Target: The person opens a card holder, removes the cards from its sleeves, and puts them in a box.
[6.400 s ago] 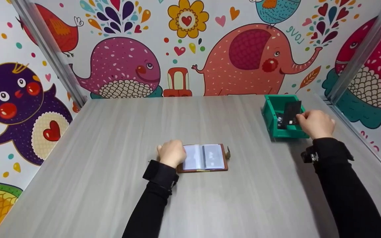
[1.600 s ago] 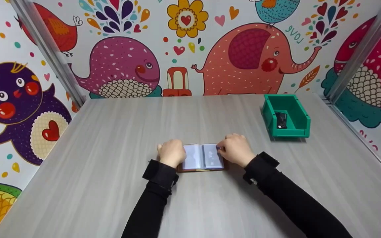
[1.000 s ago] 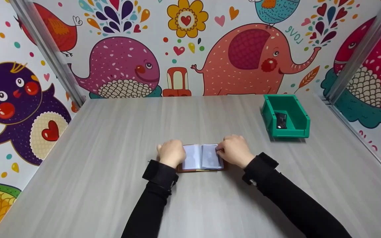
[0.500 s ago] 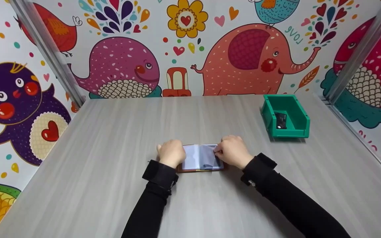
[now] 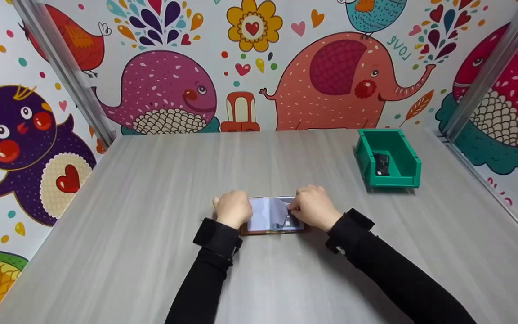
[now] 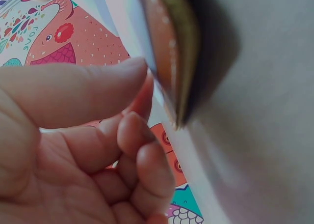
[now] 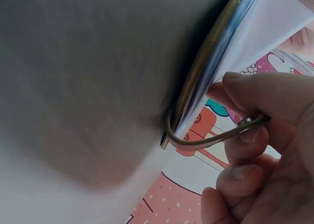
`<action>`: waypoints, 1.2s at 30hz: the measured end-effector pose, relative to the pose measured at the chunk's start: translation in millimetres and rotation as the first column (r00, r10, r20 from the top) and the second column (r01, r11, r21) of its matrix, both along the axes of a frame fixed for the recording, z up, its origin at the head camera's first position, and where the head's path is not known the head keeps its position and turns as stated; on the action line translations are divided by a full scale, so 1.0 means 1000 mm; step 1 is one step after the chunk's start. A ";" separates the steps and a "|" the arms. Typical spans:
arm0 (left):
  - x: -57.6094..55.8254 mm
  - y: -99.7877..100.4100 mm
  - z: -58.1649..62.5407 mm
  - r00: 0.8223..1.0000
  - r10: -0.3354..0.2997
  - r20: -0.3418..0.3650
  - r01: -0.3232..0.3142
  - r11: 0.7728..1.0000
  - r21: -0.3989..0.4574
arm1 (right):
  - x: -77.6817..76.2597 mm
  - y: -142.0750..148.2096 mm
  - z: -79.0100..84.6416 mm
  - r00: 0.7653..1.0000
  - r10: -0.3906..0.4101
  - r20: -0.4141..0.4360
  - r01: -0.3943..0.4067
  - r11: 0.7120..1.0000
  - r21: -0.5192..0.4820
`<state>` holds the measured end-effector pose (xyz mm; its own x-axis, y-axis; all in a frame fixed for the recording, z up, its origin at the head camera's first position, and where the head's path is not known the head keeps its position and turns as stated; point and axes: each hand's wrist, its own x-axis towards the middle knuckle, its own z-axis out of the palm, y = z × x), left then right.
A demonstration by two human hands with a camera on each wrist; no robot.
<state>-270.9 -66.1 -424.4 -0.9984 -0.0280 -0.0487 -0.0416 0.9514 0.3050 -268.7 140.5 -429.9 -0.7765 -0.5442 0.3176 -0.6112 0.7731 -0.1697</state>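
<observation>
An open brown card holder (image 5: 258, 216) with clear sleeve pages lies mid-table. My left hand (image 5: 233, 209) pinches its left edge; in the left wrist view, the thumb meets the edge of the pages beside the brown cover (image 6: 164, 37). My right hand (image 5: 315, 208) pinches the edge of a right-side page (image 5: 278, 210) and lifts it, bent toward the left. Below that page a dark card (image 5: 291, 220) with a small white mark partly shows. In the right wrist view, the holder's snap strap (image 7: 211, 141) curves up against the right hand's fingers.
A green bin (image 5: 394, 181) stands at the back right, with black cards (image 5: 381, 164) inside at its left. Printed wall panels (image 5: 250, 67) rise behind and at both sides of the grey table (image 5: 160, 180).
Earlier, my right hand held a black card at the bin. It came over to the card holder, and the right page now bends leftward, uncovering a dark card. The left hand stays put.
</observation>
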 end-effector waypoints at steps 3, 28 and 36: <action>0.000 0.000 -0.001 1.000 -0.002 -0.005 0.002 1.000 -0.001 | 0.000 0.000 -0.001 1.000 0.000 0.008 0.000 1.000 0.000; -0.001 0.000 -0.001 1.000 -0.005 0.012 0.005 1.000 -0.011 | 0.000 -0.005 -0.003 0.997 0.065 -0.046 -0.064 0.998 0.019; 0.000 0.001 0.001 1.000 -0.013 0.007 0.013 1.000 -0.019 | 0.000 -0.005 -0.003 0.996 0.074 -0.054 -0.074 0.997 -0.006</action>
<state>-271.3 -65.6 -423.8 -0.9983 -0.0163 -0.0555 -0.0315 0.9575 0.2868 -268.8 135.1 -433.2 -0.7160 -0.5966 0.3624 -0.6749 0.7243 -0.1411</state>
